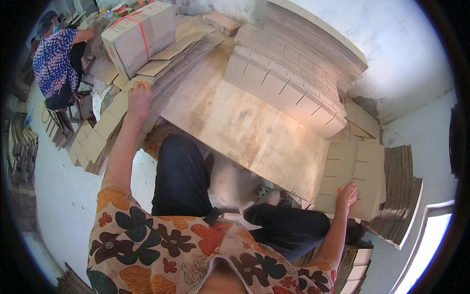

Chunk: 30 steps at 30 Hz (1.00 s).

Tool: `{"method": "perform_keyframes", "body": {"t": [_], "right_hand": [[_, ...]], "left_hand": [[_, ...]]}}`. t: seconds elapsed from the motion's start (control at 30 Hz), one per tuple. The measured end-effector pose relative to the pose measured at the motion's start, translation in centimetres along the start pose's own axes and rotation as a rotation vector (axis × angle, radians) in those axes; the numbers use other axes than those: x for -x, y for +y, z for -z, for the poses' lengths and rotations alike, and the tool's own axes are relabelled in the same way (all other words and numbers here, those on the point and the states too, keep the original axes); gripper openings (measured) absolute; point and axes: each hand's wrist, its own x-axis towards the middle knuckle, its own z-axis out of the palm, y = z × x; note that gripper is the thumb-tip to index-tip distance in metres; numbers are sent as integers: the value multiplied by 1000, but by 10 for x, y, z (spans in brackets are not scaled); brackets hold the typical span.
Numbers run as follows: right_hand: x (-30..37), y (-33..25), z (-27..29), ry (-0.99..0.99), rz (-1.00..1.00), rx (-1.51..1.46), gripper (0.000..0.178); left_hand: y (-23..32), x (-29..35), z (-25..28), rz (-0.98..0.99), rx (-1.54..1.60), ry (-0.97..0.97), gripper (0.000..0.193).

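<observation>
My left hand [139, 102] reaches to the row of slanting cardboard strips [110, 117] at the left. Its fingers are curled at the strips, with orange covering on a fingertip; their exact grip is partly hidden. At the right, my right hand [346, 195] is closed on the near edge of slotted cardboard sheets [369, 169], which have short parallel slits. An orange tip shows on that hand too. Between my hands lies a bare wooden board [245, 117], and a block of slotted cardboard [284, 93] stands on its far side.
Tall cardboard stacks [313, 46] rise against the back wall. A carton with red strapping [142, 39] sits at the far left, and another person [56, 68] crouches beyond it. More cardboard [397, 186] stands by the right wall. My knees [178, 171] are below the board's near edge.
</observation>
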Motion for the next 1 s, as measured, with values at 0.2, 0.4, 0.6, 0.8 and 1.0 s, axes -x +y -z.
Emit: {"method": "perform_keyframes", "body": {"t": [0.2,0.4,0.6,0.8,1.0], "right_hand": [[-13,28,-21,-2,63,28,56],[-14,22,-15,-66,-55,-74,62],[6,-11,9,51,-44,-124,56],[-13,18,-8,67,-85,-338,43],[-3,13,21,186,-124,-423,27]], "left_hand": [[-2,5,4,-31,115,-207,39],[-2,-4,26,-16,209,-300,46],[41,-7,26,-102,262,-48,41],[104,-35,68,-259,454,-7,42],[183,-68,107,-380,705,68,29]]}}
